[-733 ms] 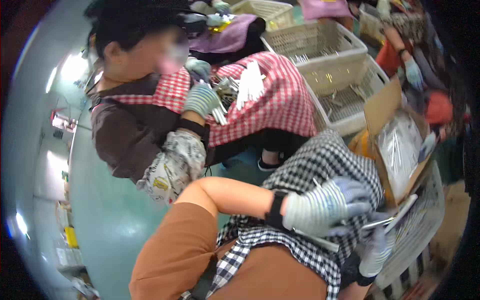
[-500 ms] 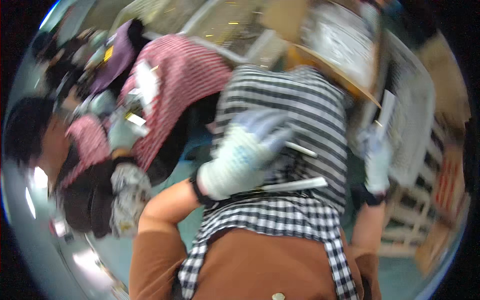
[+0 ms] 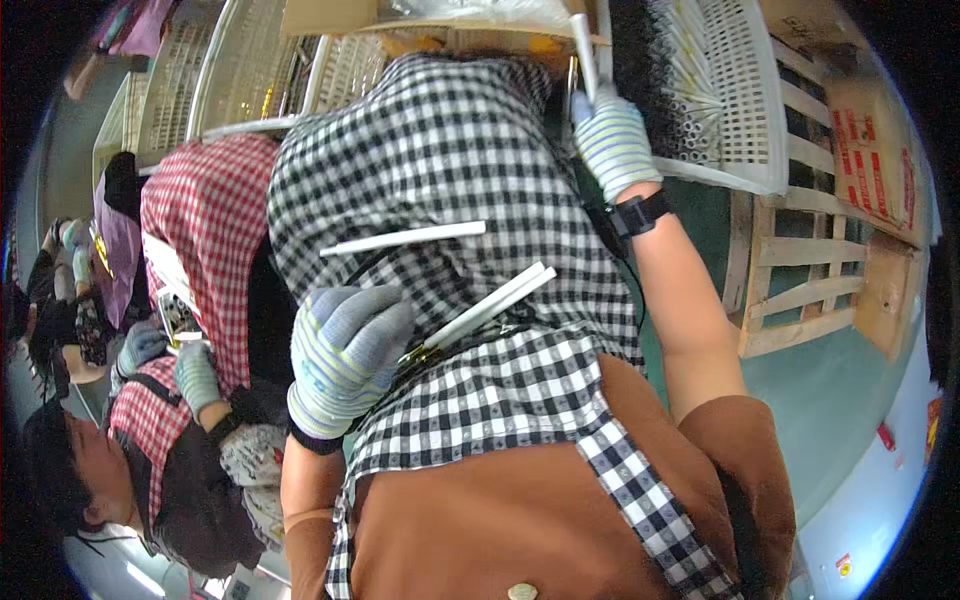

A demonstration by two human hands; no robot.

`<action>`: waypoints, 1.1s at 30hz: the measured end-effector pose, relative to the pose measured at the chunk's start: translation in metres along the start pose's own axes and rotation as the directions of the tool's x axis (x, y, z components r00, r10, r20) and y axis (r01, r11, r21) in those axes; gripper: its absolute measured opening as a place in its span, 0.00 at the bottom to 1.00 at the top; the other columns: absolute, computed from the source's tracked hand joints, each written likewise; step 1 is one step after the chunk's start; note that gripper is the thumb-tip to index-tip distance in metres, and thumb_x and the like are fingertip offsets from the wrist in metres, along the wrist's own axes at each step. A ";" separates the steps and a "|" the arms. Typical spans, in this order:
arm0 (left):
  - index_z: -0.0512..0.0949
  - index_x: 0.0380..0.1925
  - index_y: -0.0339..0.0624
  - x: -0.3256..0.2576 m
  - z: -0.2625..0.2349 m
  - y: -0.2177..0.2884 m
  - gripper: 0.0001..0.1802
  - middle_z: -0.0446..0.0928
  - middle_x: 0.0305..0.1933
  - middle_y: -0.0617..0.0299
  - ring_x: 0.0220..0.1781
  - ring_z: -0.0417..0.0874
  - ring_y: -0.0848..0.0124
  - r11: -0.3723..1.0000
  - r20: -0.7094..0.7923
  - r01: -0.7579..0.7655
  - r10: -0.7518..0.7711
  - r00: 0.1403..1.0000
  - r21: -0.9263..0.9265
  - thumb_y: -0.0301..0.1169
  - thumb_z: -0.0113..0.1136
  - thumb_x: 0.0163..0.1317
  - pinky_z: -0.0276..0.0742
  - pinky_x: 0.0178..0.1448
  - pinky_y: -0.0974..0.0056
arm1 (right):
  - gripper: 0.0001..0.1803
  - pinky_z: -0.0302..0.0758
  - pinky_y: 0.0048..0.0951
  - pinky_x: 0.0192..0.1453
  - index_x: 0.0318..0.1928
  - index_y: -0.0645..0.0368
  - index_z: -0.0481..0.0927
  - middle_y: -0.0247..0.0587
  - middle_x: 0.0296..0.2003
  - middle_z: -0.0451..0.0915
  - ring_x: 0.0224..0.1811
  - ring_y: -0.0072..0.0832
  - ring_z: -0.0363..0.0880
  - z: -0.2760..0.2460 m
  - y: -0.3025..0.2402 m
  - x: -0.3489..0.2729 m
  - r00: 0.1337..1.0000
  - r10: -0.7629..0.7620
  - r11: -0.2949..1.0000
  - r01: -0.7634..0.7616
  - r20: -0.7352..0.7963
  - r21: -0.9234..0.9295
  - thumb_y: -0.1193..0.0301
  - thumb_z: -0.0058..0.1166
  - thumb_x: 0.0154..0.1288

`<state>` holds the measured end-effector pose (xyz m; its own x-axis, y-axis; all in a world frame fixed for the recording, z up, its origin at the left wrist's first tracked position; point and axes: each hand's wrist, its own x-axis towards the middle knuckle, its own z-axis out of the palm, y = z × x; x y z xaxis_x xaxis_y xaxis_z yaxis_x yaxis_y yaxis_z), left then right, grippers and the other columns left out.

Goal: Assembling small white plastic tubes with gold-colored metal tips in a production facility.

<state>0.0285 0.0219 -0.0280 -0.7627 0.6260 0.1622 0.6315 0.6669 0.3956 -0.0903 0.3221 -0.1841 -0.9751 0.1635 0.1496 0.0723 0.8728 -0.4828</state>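
My left hand, in a striped knit glove, rests over my lap with its fingers curled. Whatever they hold, if anything, is hidden. Beside its fingertips two slim white tubes lie side by side on my black-and-white checked apron, brass-coloured parts at their near ends. Farther up the apron lies another white tube. My right hand, gloved alike, reaches forward beside the baskets, closed around an upright white tube. A thin rod with a brass-coloured end shows next to that tube.
A white plastic basket at the far right holds many white tubes and dark pieces. Ahead stands a cardboard box with clear plastic. Wooden pallets stand at right. A co-worker sits close on my left.
My view has swung toward the right. My right hand has gone forward to the baskets. My left hand has drawn back leftward, its fingers now curled, uncovering the tubes on my lap.
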 end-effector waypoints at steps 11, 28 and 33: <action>0.73 0.51 0.41 -0.009 0.011 0.009 0.30 0.79 0.41 0.57 0.40 0.81 0.60 0.988 0.236 0.139 -0.120 0.964 -0.068 0.39 0.70 0.47 0.77 0.43 0.57 | 0.18 0.73 0.19 0.31 0.54 0.63 0.76 0.34 0.32 0.82 0.27 0.15 0.76 -0.070 -0.019 -0.036 0.981 0.017 0.623 -0.161 0.193 0.765 0.65 0.51 0.70; 0.70 0.48 0.32 -0.040 -0.026 0.009 0.30 0.76 0.30 0.58 0.27 0.79 0.68 0.080 0.340 0.450 -0.544 0.767 -0.889 0.46 0.64 0.56 0.76 0.31 0.67 | 0.18 0.77 0.40 0.33 0.52 0.57 0.77 0.46 0.34 0.83 0.30 0.45 0.81 -0.124 -0.085 -0.099 0.740 -0.672 0.677 0.598 0.027 0.430 0.71 0.52 0.59; 0.67 0.53 0.38 -0.055 -0.020 -0.014 0.23 0.64 0.26 0.67 0.23 0.67 0.74 -0.132 -0.171 -0.294 -0.567 0.806 -0.947 0.39 0.60 0.64 0.68 0.26 0.68 | 0.17 0.77 0.36 0.33 0.50 0.58 0.77 0.47 0.33 0.82 0.28 0.40 0.81 -0.103 -0.118 -0.105 0.653 -0.701 0.713 0.632 0.286 0.303 0.74 0.55 0.58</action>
<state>0.0593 -0.0301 -0.0241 -0.9965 0.0574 0.0606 0.0083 -0.6547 0.7559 0.0254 0.2490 -0.0538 -0.7474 -0.6369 0.1891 -0.6287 0.5860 -0.5111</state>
